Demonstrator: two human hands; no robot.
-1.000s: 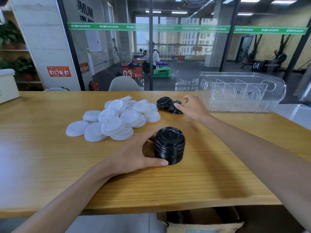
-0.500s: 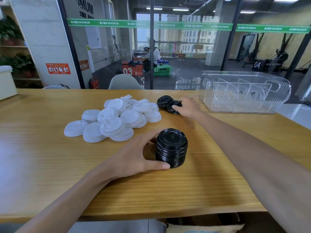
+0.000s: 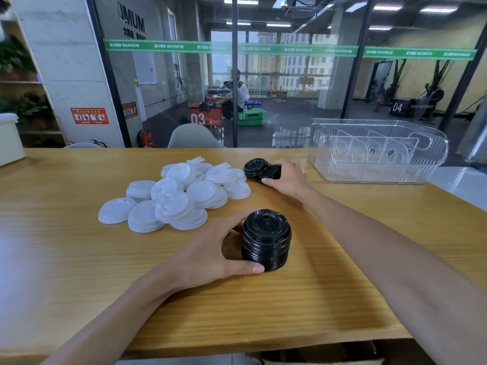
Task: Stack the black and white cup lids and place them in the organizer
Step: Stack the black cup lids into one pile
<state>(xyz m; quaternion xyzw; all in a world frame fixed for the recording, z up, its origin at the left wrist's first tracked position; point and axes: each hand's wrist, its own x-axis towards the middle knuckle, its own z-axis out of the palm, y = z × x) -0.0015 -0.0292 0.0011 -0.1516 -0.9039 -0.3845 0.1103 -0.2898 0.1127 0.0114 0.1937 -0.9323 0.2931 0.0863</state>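
Head view: left hand [image 3: 210, 248] curls round the stack of black lids [image 3: 266, 241], thumb against its near side and fingers wrapped behind it, holding it upright on the wooden table [image 3: 79, 272] near the front middle. Right hand [image 3: 288, 177] reaches to the far side of the table, where its thumb and fingers close on a loose black lid [image 3: 275, 172] that lies partly under the palm. Touching that lid on its left sits another black lid [image 3: 256, 167], free of the hand. Left of these two spreads the heap of white lids [image 3: 181, 196], overlapping one another and lying flat or slightly tilted, well apart from the stack in the left hand. At the far right corner stands the clear organizer [image 3: 376, 151], with upright dividers inside and no lids visible in its compartments. Beyond the table edge, a glass wall [image 3: 290, 88] carries a green stripe, and a pale chair [image 3: 193, 137] back shows just behind the table.
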